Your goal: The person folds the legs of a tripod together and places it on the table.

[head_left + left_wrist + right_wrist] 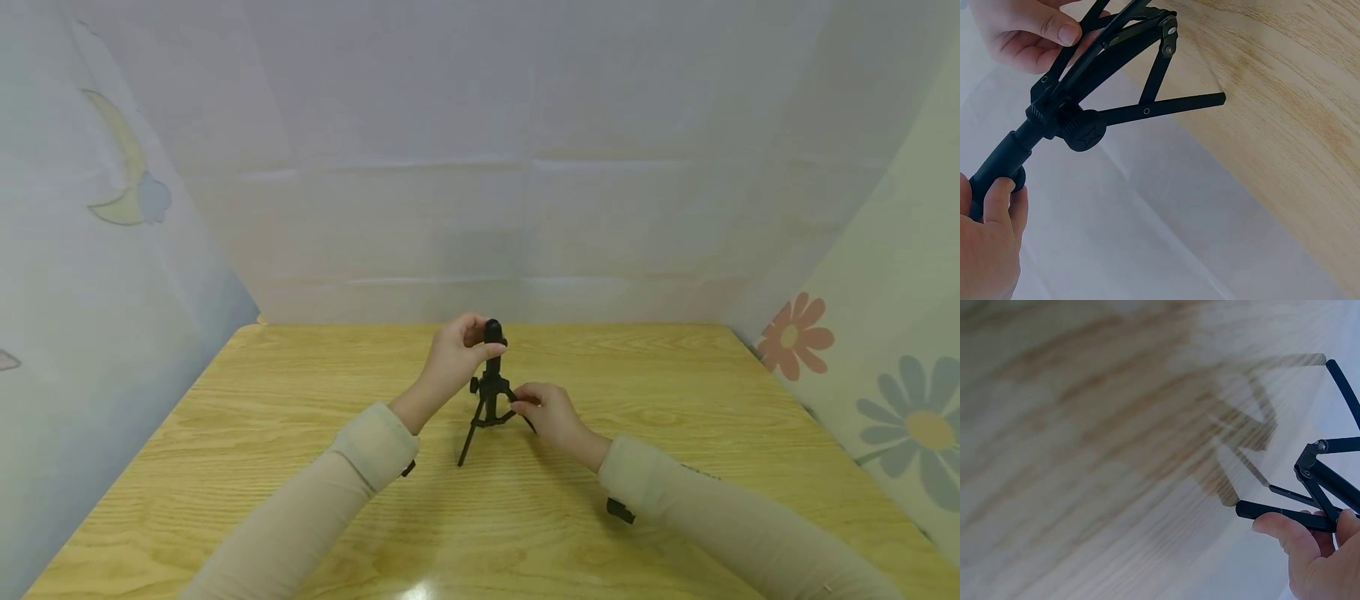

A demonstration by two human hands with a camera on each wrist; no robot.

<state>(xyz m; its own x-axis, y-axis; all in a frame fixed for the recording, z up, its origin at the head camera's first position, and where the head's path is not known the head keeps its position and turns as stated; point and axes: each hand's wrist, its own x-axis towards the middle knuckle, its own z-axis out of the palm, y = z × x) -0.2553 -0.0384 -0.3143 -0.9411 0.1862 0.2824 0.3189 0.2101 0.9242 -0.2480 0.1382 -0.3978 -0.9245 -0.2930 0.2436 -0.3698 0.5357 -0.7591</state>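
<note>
A small black tripod (492,387) stands on the table with its legs spread. Its top is held between the thumb and fingers of my left hand (452,357). On the right side, my right hand (557,417) pinches one leg between thumb and fingers. In the left wrist view a round knob (1084,129) sticks out where the legs meet the column, and hinged braces join the legs to the centre tube. In the right wrist view the right thumb lies along the pinched leg (1260,510), close to its brace joint.
The wooden table (300,467) runs back to a pale hanging sheet (405,208). Side sheets carry a printed moon (123,167) on the left and printed flowers (795,337) on the right. Black straps show at both wrists.
</note>
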